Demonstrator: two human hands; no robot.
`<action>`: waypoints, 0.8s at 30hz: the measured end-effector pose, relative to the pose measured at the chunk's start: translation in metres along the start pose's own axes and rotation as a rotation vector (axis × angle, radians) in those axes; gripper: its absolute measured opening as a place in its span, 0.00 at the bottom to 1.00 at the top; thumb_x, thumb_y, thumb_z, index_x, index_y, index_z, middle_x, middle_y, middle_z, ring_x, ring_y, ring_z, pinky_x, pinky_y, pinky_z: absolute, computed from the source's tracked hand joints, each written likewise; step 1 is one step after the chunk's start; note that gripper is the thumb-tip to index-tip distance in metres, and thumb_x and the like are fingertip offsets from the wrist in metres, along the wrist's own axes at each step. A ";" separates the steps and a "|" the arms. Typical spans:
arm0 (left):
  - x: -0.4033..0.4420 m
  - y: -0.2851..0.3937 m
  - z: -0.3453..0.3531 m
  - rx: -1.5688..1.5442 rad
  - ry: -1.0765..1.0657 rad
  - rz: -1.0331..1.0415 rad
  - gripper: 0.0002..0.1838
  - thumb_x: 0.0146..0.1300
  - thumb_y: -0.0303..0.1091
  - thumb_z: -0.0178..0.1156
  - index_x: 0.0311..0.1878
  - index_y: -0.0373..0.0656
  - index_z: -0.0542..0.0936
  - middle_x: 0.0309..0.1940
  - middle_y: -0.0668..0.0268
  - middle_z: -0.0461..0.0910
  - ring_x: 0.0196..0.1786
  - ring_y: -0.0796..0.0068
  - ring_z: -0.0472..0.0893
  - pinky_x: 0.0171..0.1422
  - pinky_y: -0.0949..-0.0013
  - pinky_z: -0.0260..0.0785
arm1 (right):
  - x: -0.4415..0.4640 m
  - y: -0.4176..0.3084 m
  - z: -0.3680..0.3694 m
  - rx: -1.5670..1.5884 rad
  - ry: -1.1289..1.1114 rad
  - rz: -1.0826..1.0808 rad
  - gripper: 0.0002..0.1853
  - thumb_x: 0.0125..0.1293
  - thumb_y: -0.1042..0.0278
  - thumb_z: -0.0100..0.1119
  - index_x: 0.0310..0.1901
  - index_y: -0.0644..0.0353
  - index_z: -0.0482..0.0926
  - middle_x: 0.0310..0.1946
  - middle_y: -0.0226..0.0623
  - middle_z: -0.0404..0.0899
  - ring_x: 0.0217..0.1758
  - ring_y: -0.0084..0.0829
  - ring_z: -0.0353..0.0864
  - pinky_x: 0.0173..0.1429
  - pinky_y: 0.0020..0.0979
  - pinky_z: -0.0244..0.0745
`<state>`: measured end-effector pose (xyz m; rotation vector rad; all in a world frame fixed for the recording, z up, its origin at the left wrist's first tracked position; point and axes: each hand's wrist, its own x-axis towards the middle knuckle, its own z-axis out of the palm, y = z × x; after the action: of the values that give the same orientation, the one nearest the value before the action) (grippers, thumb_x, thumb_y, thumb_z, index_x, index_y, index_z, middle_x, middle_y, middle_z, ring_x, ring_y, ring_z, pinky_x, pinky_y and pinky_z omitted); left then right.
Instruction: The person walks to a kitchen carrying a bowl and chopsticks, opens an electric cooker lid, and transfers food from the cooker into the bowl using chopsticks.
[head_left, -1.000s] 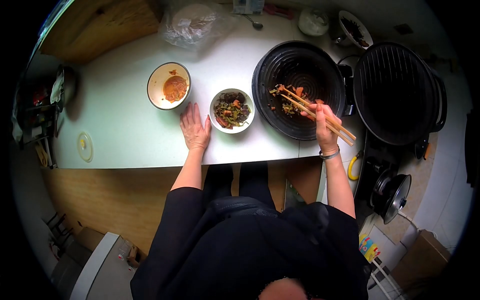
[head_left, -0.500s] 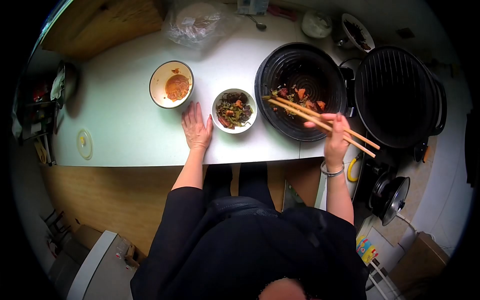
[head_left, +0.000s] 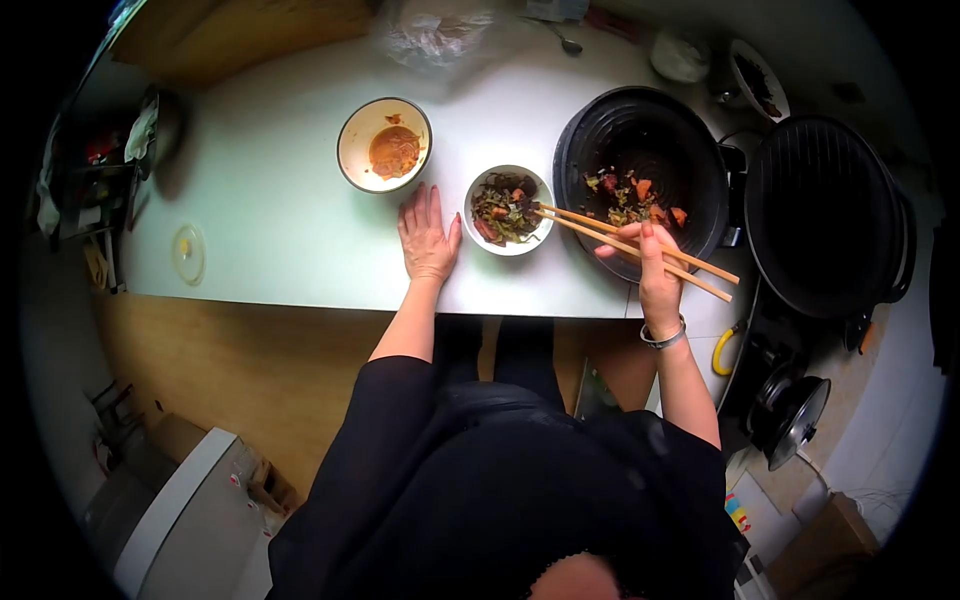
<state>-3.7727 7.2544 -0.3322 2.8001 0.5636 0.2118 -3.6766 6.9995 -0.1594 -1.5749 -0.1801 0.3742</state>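
My right hand (head_left: 655, 275) is closed round a pair of wooden chopsticks (head_left: 690, 262). Their tips reach over the right rim of a small white bowl (head_left: 548, 225) and touch the cooked greens and meat (head_left: 505, 208) in it. Beneath the hand and sticks lies a round black electric pan (head_left: 590, 120), with more meat and vegetable pieces (head_left: 640, 200) on its ridged floor. Flat on the table, fingers stretched, my left hand (head_left: 430, 240) rests just left of the white bowl. Beyond its fingertips stands a larger cream bowl (head_left: 352, 150) with reddish-brown food inside.
The pan's ridged lid (head_left: 820, 220) is hinged open on the right. At the back are a plastic bag (head_left: 440, 30), a spoon (head_left: 567, 44) and a plate of dark food (head_left: 757, 80). A clear lid (head_left: 188, 255) lies left on the white table (head_left: 270, 240).
The chopsticks have swung left from the food in the black pan to the white bowl. My left hand stays flat on the table. The whole view has shifted slightly.
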 end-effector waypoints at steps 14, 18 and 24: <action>0.001 0.003 -0.003 0.072 -0.012 0.000 0.33 0.61 0.51 0.47 0.66 0.42 0.58 0.66 0.60 0.55 0.67 0.64 0.55 0.72 0.57 0.41 | 0.013 0.011 0.004 0.110 0.110 0.115 0.17 0.72 0.61 0.39 0.37 0.69 0.71 0.32 0.41 0.75 0.32 0.36 0.82 0.39 0.30 0.80; 0.002 0.001 -0.002 0.084 -0.015 0.004 0.33 0.62 0.51 0.46 0.66 0.42 0.58 0.66 0.60 0.56 0.67 0.64 0.55 0.73 0.58 0.41 | 0.013 0.010 -0.011 0.202 0.175 0.133 0.20 0.72 0.56 0.38 0.38 0.68 0.70 0.32 0.45 0.76 0.32 0.40 0.83 0.39 0.33 0.81; 0.001 0.002 -0.003 0.089 -0.011 0.011 0.33 0.61 0.50 0.47 0.66 0.42 0.58 0.66 0.60 0.56 0.67 0.64 0.55 0.73 0.58 0.41 | 0.009 0.005 -0.030 0.445 0.302 0.292 0.18 0.71 0.57 0.40 0.38 0.65 0.72 0.33 0.49 0.78 0.34 0.42 0.82 0.44 0.40 0.80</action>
<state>-3.7718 7.2537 -0.3283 2.8886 0.5692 0.1780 -3.6585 6.9746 -0.1657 -1.1951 0.3507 0.3675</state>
